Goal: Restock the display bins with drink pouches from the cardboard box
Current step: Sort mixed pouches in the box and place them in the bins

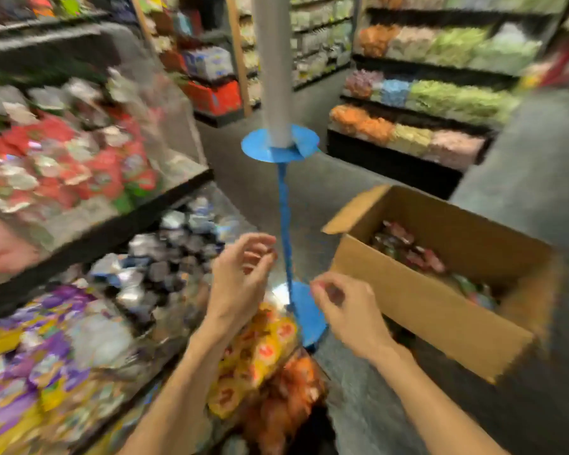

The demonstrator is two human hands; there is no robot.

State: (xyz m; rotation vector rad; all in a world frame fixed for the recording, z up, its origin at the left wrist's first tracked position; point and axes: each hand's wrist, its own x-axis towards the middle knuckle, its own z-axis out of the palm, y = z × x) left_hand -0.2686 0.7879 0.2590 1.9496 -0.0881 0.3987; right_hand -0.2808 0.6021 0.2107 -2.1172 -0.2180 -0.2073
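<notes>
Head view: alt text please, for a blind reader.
Blurred shop aisle: a person's empty left hand and right hand hover between pouch-filled display bins on the left and an open cardboard box of pouches on the right.

Head cam, angled down, close over aisle.

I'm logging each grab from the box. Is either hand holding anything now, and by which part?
Nothing clearly: the left hand and right hand hover with curled fingers, apparently empty.
</notes>
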